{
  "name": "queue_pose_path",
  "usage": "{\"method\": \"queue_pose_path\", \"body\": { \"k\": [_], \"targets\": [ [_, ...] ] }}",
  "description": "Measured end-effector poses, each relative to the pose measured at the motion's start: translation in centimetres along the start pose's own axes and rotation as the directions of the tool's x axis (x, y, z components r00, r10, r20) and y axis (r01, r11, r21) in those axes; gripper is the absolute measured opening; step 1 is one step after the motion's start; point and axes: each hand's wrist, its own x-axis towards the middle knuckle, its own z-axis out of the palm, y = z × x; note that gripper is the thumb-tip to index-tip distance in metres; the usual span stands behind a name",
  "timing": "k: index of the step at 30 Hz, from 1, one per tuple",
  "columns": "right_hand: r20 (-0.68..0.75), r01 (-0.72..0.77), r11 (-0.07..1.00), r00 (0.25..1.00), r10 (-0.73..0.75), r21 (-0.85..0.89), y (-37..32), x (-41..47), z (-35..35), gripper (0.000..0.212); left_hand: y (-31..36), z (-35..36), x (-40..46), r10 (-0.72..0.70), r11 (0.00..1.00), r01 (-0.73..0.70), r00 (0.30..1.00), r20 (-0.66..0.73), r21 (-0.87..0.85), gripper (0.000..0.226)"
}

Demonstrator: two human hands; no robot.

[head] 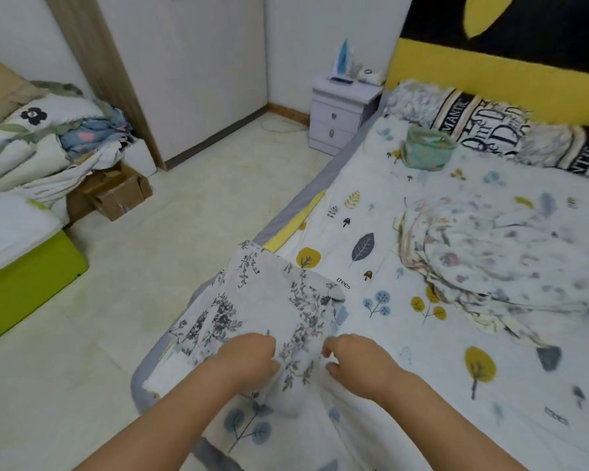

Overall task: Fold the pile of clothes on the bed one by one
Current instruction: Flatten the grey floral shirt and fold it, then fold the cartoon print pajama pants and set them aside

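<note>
A white garment with dark floral print (266, 300) lies spread near the bed's left edge, partly hanging over it. My left hand (249, 358) grips its near hem with closed fingers. My right hand (357, 360) pinches the same garment's near right edge. A pile of pale floral clothes (497, 263) sits rumpled on the bed to the right, beyond my hands. A small folded green garment (427, 151) rests near the pillows.
The bed (439, 368) has a white leaf-print sheet, with patterned pillows (483, 127) against a yellow headboard. A lilac nightstand (340, 117) stands at the bed's head. Bedding heaps (38, 144), a cardboard box (116, 192) and a green-framed bed sit left across tiled floor.
</note>
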Motion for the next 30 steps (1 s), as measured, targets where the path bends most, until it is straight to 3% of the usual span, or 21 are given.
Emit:
{"method": "queue_pose_path", "body": {
  "k": [7, 13, 19, 30],
  "targets": [
    [-0.02, -0.237, 0.971, 0.971, 0.238, 0.023, 4.0, -9.8, -3.1, 0.035, 8.4, -2.8, -1.4, 0.211, 0.974, -0.212, 0.977, 0.023, 0.08, 0.017],
    [-0.021, -0.403, 0.91, 0.913, 0.407, 0.101, 9.3, -17.2, -4.6, 0.038, 16.0, -3.5, -0.9, 0.31, 0.938, -0.313, 0.95, 0.04, 0.152, 0.039],
    [0.005, -0.501, 0.852, 0.862, 0.506, 0.154, 16.5, -23.3, -5.1, 0.039, 24.5, -3.4, 0.6, 0.335, 0.912, -0.345, 0.938, 0.083, 0.219, 0.042],
    [0.014, -0.567, 0.816, 0.822, 0.569, 0.112, 32.4, -27.4, -4.8, 0.038, 37.2, -0.1, 6.8, 0.315, 0.94, -0.314, 0.949, 0.014, 0.133, 0.036]
  ]
}}
